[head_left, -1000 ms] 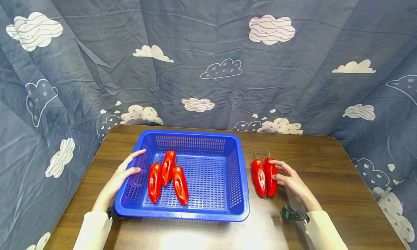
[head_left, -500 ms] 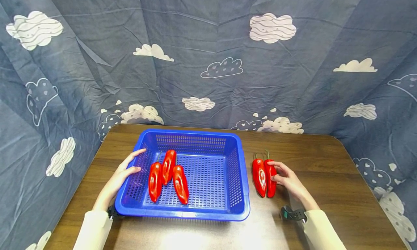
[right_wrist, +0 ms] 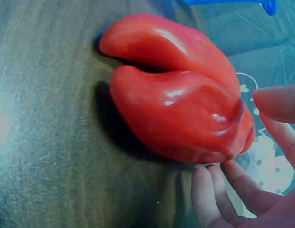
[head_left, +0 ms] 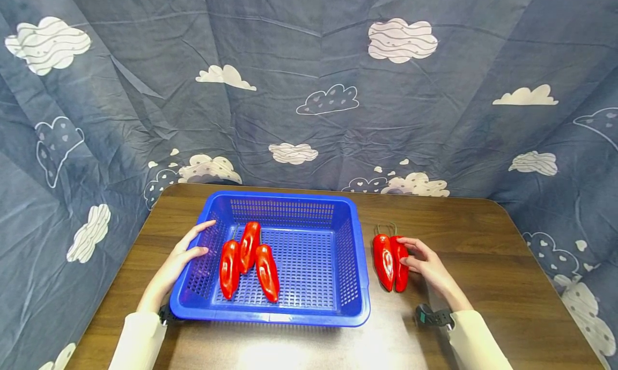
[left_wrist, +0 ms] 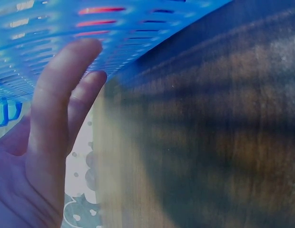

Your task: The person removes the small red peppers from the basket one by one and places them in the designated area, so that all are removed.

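A blue plastic basket (head_left: 285, 317) with slotted walls stands on the table. My left hand (head_left: 176, 263) holds its left side, thumb and index finger over the rim and other fingers along the outer wall, as the left wrist view shows. Three red peppers lie inside, the rightmost pepper (head_left: 267, 273) beside the middle pepper (head_left: 249, 246) and the left pepper (head_left: 229, 269). Right of the basket, two more red peppers lie side by side, touching. My right hand (head_left: 429, 265) touches the outer pepper (right_wrist: 176, 114) with loosely bent fingers; the inner pepper (right_wrist: 162, 40) is beyond it.
The brown wooden table (head_left: 473, 252) has rounded back corners. A dark blue curtain (head_left: 328, 64) with white clouds hangs right behind it and at both sides. Straps with small devices circle both wrists, including a black strap (head_left: 434, 317) on the right one.
My right hand has shifted slightly left, and the outer pepper has slid against the inner pepper. The left hand and the basket have stayed in place.
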A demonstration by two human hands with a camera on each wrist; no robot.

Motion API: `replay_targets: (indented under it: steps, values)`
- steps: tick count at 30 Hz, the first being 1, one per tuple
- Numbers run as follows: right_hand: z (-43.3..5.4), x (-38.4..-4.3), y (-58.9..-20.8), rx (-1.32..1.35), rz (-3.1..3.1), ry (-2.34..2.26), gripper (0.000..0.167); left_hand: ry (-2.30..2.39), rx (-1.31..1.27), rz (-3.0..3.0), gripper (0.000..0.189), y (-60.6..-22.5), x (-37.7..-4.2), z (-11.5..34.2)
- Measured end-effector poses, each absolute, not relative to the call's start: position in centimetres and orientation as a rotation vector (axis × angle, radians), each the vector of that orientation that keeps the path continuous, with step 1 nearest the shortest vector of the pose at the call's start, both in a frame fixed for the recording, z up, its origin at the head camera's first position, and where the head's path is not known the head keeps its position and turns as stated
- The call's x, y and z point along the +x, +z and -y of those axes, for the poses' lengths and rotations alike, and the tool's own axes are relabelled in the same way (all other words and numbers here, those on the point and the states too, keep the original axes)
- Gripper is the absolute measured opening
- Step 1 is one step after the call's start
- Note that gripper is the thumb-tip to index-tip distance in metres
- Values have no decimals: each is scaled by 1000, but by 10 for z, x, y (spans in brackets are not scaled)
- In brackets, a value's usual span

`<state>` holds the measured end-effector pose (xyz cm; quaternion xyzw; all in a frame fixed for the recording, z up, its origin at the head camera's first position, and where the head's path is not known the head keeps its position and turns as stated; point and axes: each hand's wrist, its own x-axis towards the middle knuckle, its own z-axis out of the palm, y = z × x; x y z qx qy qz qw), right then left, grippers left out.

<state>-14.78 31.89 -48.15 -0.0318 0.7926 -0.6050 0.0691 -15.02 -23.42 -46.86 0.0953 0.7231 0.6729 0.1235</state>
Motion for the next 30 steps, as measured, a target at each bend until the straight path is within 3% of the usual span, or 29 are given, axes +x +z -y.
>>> replay_targets:
  steps: [13,24,30]
  values:
    - [-319,-149,-464,-45,-2504,-1801,43,1964,284,-2110,56,-469,-150,234]
    - [-309,-152,-453,-126,-2471,-1923,34,1966,266,-2097,56,-468,-150,234]
    - [-299,-154,-444,-177,-2452,-1961,38,1962,270,-2105,56,-468,-150,234]
